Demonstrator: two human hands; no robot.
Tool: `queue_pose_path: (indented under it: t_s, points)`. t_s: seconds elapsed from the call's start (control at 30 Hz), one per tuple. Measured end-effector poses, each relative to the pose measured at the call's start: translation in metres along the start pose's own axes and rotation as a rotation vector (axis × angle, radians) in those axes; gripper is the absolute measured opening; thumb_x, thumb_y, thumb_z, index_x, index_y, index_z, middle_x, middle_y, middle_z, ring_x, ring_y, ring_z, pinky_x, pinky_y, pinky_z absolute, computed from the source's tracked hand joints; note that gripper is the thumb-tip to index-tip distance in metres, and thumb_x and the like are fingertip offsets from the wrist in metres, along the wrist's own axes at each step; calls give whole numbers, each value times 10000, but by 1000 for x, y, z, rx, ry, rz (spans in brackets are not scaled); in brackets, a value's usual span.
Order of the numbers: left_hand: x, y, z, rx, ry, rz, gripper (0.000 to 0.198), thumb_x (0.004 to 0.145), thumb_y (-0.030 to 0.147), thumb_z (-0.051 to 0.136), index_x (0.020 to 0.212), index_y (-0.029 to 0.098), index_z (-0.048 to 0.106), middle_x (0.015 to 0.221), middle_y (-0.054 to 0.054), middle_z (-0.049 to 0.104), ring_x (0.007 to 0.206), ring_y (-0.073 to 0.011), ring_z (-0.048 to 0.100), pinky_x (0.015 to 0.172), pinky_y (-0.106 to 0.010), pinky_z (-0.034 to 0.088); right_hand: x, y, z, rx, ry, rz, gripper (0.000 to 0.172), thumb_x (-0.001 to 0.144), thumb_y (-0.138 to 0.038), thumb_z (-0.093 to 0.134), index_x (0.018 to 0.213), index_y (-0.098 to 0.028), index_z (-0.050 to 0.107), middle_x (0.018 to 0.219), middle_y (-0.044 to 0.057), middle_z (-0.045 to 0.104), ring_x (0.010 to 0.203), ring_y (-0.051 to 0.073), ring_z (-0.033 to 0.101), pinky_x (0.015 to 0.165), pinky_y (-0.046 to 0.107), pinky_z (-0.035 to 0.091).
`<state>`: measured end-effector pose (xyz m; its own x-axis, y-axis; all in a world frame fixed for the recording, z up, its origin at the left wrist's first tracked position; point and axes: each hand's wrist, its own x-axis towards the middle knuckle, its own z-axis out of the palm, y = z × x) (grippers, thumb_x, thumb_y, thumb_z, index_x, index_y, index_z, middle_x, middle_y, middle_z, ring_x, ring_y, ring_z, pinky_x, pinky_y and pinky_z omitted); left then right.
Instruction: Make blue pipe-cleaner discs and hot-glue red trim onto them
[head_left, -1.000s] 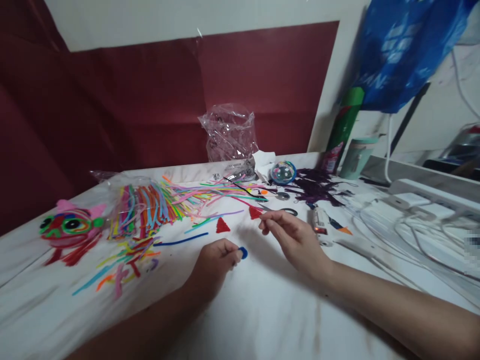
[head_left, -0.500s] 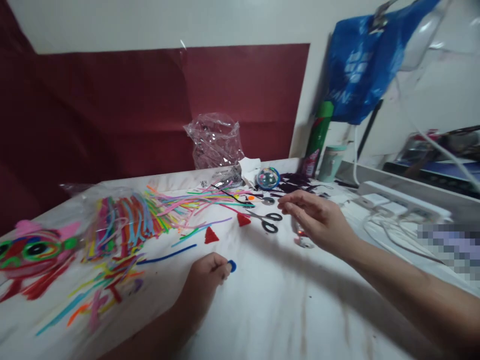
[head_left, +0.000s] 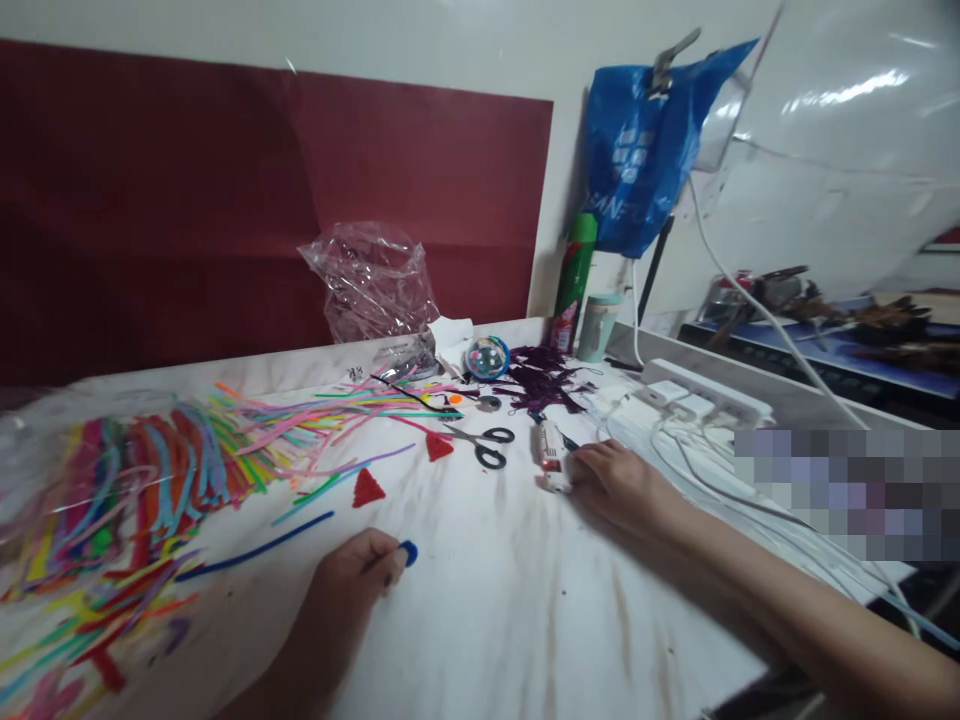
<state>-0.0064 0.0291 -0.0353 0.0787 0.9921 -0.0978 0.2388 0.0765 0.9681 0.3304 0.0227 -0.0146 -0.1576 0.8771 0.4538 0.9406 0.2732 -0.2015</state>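
Note:
My left hand [head_left: 360,572] is closed in a pinch on a small blue coiled disc [head_left: 409,553], seemingly of pipe cleaner, above the front of the table. At the right, my right hand [head_left: 619,480] rests with curled fingers at the side of a white glue gun [head_left: 552,455] with a glowing red light; part of the gun is hidden behind the fingers. Black-handled scissors [head_left: 487,447] lie just left of the gun. Two red fuzzy triangles [head_left: 368,487] and a dark blue pipe cleaner [head_left: 255,545] lie beyond my left hand.
Many coloured pipe cleaners [head_left: 187,460] spread over the left side. A clear ball [head_left: 487,358] and dark purple scraps [head_left: 547,378] lie at the back. A power strip [head_left: 705,392] with tangled white cables lines the right. A green can [head_left: 575,280] stands by the wall.
My right hand has come down from above the table to the glue gun. My left hand still pinches the blue disc. The view has turned to the right.

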Motion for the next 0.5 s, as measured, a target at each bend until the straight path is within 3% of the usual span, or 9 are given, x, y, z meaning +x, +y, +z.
queue_pose_path:
  t_s: [0.2, 0.4, 0.5]
  points:
    - [-3, 3, -1, -10, -42, 54, 224, 660, 328, 558, 521, 172, 478, 496, 50, 397, 523, -111, 328, 531, -245, 249, -1, 7, 14, -81, -55, 36, 247, 633, -70, 525, 840, -158, 628, 822, 109, 640, 781, 257, 533, 699, 352, 430]
    - [-3, 1, -2, -30, -39, 45, 220, 661, 337, 567, 537, 174, 488, 502, 58, 394, 519, -106, 323, 537, -243, 248, -2, 10, 14, -63, 84, 54, 245, 664, -117, 485, 887, -139, 584, 921, 167, 594, 846, 297, 529, 736, 404, 441]
    - [-4, 1, -2, -42, -9, 49, 218, 662, 327, 574, 536, 170, 490, 499, 56, 401, 512, -101, 328, 527, -238, 242, -7, -3, 2, 52, 118, 26, 187, 757, -221, 455, 895, -162, 567, 859, 130, 606, 773, 256, 570, 686, 367, 476]
